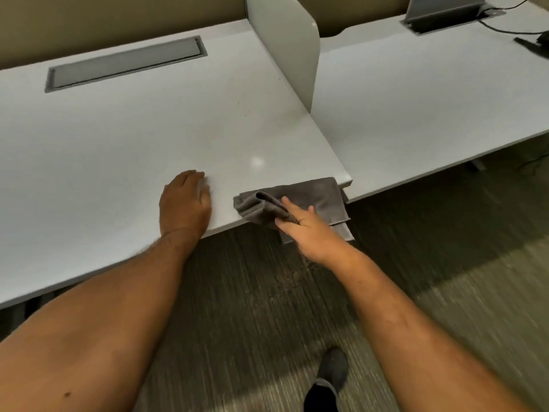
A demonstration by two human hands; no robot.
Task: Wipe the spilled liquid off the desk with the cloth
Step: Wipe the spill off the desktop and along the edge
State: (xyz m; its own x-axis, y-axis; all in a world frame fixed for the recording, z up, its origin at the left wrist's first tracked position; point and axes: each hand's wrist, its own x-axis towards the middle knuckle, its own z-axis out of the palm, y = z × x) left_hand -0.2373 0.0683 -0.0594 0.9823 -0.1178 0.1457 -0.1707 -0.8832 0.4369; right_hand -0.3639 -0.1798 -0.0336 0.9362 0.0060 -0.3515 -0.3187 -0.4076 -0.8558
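A grey cloth (315,197) lies folded at the front right corner of the white desk (133,138), part of it hanging over the front edge. My right hand (306,230) rests on the cloth's near left part, fingers pinching a raised fold. My left hand (185,203) lies palm down on the desk near the front edge, left of the cloth, holding nothing. A small pale glossy spot (257,162) shows on the desk just behind the cloth; I cannot tell whether it is liquid or a light reflection.
A grey cable hatch (124,63) is set into the desk's back. A white divider panel (285,46) separates this desk from the neighbouring desk (430,93), which carries an open hatch lid (442,10) and black cables (517,31). Carpet floor and my shoe (329,373) lie below.
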